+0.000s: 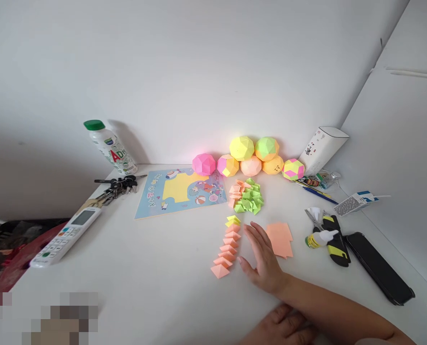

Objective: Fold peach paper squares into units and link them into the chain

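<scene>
My right hand (265, 261) rests open on the white table beside a row of folded peach paper pieces (228, 249), thumb apart from the fingers and nothing held. Yellow folded pieces (233, 221) top that row. Below the right forearm lies my left hand (285, 328), its fingers loosely apart on the table and partly covered by the arm; no object shows in it. Square peach paper sheets (280, 238) lie just right of my right hand. Farther back is a pile of folded green pieces (251, 199) and peach pieces (236, 189).
Colourful paper balls (242, 148) are stacked against the wall, by a blue printed board (152, 194). At left are a bottle (114, 151), keys (121, 186) and a remote (67, 237). At right: a glue bottle (317, 239), cutter (337, 249), black case (380, 268) and white box (323, 148).
</scene>
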Demonstrator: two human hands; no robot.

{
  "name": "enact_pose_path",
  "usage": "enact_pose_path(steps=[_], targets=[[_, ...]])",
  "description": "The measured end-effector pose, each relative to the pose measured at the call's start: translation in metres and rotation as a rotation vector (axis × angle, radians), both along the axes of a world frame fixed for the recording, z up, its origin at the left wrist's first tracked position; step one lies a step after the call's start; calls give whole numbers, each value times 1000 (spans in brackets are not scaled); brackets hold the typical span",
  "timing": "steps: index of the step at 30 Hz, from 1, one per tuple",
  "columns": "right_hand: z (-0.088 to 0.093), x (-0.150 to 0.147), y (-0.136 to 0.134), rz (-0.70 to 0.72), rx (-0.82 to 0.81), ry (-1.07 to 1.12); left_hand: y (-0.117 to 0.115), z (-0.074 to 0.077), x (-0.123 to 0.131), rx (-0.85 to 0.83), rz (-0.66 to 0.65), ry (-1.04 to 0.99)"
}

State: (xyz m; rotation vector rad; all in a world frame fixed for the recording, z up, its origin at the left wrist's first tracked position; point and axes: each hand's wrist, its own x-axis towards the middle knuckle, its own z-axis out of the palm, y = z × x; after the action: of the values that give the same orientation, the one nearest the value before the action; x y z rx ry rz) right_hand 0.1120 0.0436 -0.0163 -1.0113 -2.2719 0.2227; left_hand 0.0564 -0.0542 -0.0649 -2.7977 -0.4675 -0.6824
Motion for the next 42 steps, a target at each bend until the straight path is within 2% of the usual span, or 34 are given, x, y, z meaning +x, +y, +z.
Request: enact_pose_path(steps=[4, 9, 18, 27, 42], targets=[[1, 1, 0, 44, -87, -57, 0, 2, -1, -41, -36, -70], [1, -1, 1, 46, -129, -27, -1, 3, -2, -71, -61, -59], [3, -6, 22, 28, -178, -56, -6, -7, 1, -54, -5, -158], [4, -2, 21, 70, -241, 10, -6, -7, -1, -26, 30, -148], [2, 1, 18, 132, -152, 233, -8, -6, -3, -71, 12, -113]])
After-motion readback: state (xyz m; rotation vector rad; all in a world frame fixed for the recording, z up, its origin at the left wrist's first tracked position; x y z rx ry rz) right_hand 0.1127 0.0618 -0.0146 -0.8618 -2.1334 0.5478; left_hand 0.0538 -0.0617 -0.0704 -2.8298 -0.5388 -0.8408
